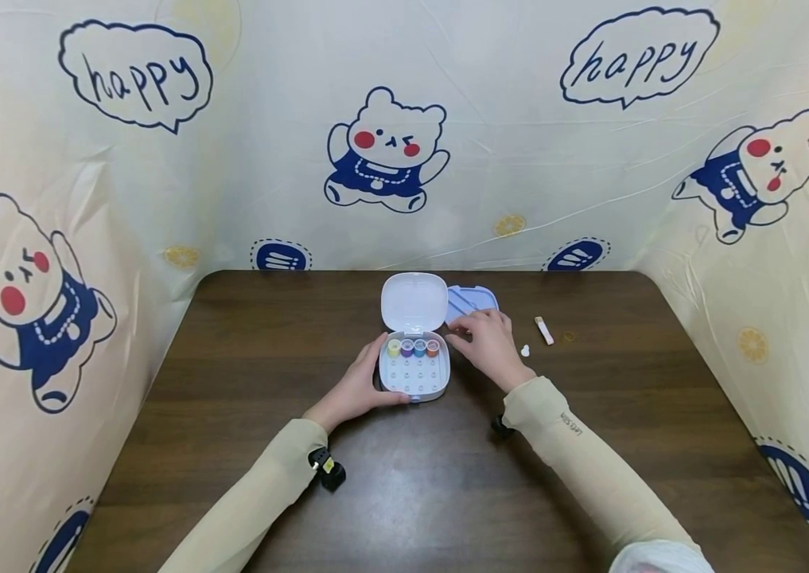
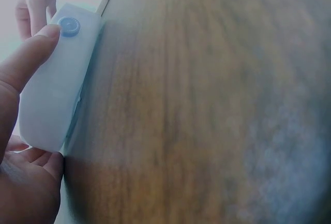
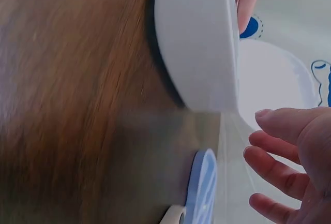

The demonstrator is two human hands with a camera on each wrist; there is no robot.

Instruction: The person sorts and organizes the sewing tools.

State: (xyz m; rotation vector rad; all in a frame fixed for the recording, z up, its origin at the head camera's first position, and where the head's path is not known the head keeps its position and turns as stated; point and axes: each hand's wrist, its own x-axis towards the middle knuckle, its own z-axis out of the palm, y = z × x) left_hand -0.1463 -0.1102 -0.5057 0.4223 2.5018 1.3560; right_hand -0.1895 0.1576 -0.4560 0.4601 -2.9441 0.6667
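Observation:
A white box [image 1: 414,395] with a hinged lid [image 1: 414,302] stands open on the table. In its back row sit several small spool-like pieces: a yellow one [image 1: 394,348], a purple one [image 1: 407,348], a blue one [image 1: 420,348] and an orange one [image 1: 433,348]. My left hand [image 1: 355,391] grips the box from the left, fingers along its side and thumb beside the round blue button [image 2: 69,26] on the front. My right hand [image 1: 488,344] hovers by the box's right back corner; in the right wrist view its fingers [image 3: 279,169] are spread and bent, holding nothing.
Behind the right hand lies a pale blue tray [image 1: 467,301], partly covered by the hand. Farther right on the brown table [image 1: 590,446] are a slim white piece [image 1: 544,330], a small white bit [image 1: 525,350] and a thin ring-like item [image 1: 569,337]. A printed cloth [image 1: 476,175] encloses the table.

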